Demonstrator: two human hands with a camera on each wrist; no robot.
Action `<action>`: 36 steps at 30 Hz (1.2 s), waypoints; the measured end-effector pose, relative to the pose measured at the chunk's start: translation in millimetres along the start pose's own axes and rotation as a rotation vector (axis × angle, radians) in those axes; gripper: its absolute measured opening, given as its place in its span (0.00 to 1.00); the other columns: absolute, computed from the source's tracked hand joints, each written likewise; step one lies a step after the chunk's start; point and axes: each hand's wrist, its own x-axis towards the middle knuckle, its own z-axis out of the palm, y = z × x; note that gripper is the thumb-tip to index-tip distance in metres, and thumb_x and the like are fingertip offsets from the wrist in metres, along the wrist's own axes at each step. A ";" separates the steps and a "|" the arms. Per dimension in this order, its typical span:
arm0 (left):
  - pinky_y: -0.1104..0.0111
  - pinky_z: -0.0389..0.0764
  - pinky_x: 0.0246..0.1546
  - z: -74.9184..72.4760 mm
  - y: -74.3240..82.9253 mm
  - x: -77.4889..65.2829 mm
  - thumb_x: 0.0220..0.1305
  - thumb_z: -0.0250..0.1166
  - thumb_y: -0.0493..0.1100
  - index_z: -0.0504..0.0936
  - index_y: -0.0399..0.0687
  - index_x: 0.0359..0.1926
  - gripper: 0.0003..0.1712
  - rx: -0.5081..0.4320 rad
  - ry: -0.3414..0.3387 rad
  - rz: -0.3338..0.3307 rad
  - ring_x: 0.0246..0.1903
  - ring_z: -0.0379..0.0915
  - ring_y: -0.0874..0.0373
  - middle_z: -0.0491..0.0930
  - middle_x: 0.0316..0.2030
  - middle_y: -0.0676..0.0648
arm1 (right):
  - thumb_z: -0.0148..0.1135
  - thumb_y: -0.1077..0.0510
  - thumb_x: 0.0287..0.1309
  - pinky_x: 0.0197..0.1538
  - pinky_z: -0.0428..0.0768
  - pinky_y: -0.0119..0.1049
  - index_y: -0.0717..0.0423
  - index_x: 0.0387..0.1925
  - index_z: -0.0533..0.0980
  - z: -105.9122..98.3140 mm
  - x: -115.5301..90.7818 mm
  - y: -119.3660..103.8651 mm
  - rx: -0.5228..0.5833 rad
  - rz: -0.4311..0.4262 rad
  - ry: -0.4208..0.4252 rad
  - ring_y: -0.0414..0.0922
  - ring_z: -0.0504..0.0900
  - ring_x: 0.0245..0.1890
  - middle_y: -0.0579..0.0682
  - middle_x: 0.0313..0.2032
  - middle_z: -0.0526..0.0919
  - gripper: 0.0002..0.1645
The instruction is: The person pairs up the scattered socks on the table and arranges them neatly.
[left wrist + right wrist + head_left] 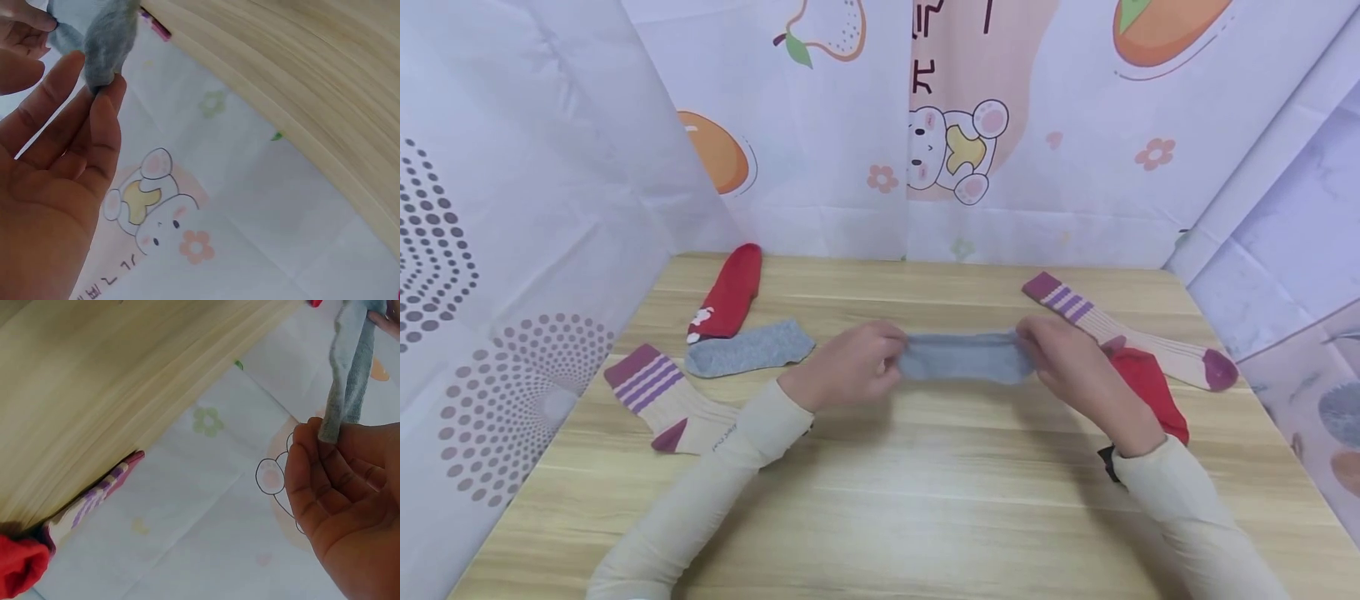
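Note:
Between both hands a grey-blue sock [964, 358] is stretched out sideways over the middle of the table. My left hand [850, 367] pinches its left end, and my right hand [1067, 358] pinches the other end. In the left wrist view the sock [111, 44] hangs from the fingertips of the left hand [56, 162]. The right wrist view has a narrow fold of the sock [344, 375] between the thumb and fingers of the right hand [350, 487]. A second grey sock [748, 348] lies flat to the left of my left hand.
On the left lie a red sock [730, 292] and a cream sock with purple stripes [658, 392], partly behind the left sleeve. At right rest another striped sock [1120, 333] and a red sock [1150, 387], partly covered by the right hand. Printed curtains [820, 167] enclose the wooden table [880, 517].

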 end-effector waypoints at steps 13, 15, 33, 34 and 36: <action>0.67 0.79 0.37 -2.8 -20.5 -2.7 0.58 0.61 0.33 0.80 0.41 0.27 0.04 0.019 -0.007 -0.055 0.35 0.77 0.56 0.83 0.37 0.44 | 0.63 0.70 0.60 0.39 0.80 0.42 0.59 0.41 0.74 25.5 15.8 -1.4 0.032 -0.051 -0.050 0.46 0.76 0.31 0.51 0.32 0.79 0.09; 0.66 0.79 0.38 -2.3 -23.3 -2.7 0.57 0.61 0.33 0.80 0.41 0.28 0.03 0.013 -0.020 -0.070 0.36 0.77 0.56 0.83 0.37 0.44 | 0.61 0.69 0.62 0.38 0.80 0.42 0.59 0.40 0.74 28.6 17.8 -1.9 0.045 -0.042 -0.065 0.45 0.76 0.31 0.50 0.31 0.78 0.07; 0.71 0.73 0.28 10.8 -39.0 0.8 0.61 0.60 0.32 0.77 0.44 0.31 0.04 0.030 -0.053 -0.110 0.24 0.66 0.61 0.75 0.25 0.52 | 0.57 0.69 0.65 0.34 0.78 0.42 0.58 0.36 0.73 46.3 27.4 -3.2 0.083 -0.010 -0.102 0.46 0.76 0.28 0.49 0.27 0.77 0.04; 0.72 0.73 0.28 12.2 -39.4 0.6 0.61 0.60 0.32 0.77 0.44 0.32 0.04 0.039 -0.055 -0.110 0.24 0.66 0.61 0.75 0.25 0.52 | 0.58 0.69 0.65 0.34 0.78 0.42 0.58 0.36 0.73 46.9 27.7 -2.9 0.083 -0.011 -0.102 0.46 0.77 0.28 0.50 0.27 0.78 0.04; 0.72 0.73 0.27 15.7 -40.6 0.2 0.61 0.61 0.32 0.76 0.44 0.33 0.04 0.053 -0.063 -0.113 0.23 0.66 0.62 0.75 0.24 0.52 | 0.57 0.69 0.65 0.33 0.78 0.41 0.59 0.36 0.74 47.8 28.5 -2.7 0.084 -0.018 -0.105 0.46 0.78 0.28 0.50 0.28 0.78 0.04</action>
